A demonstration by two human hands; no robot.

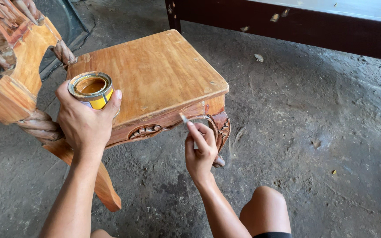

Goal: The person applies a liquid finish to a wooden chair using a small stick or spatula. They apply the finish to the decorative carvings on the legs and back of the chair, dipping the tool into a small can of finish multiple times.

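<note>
Your left hand [84,121] is wrapped around a small open tin [91,89], fingers round its yellow side wall, thumb on the far side, holding it upright above the near left corner of the chair seat [155,75]. The tin looks rigid and light; its contents appear to be a brownish liquid, so judge it prone to spill if tilted. Grip on the wall below the rim is sound; the rim itself may be slick with residue.

Your right hand [200,150] pinches a thin tool [184,118], apparently a small brush or blade, its tip touching the front rail [168,119] of the chair, just left of the carved front leg [220,128]. The tool is slender and light; hold it low on the shaft.

The wooden chair stands on a rough concrete floor [309,132]. A dark wooden frame [296,26] lies at far right.
</note>
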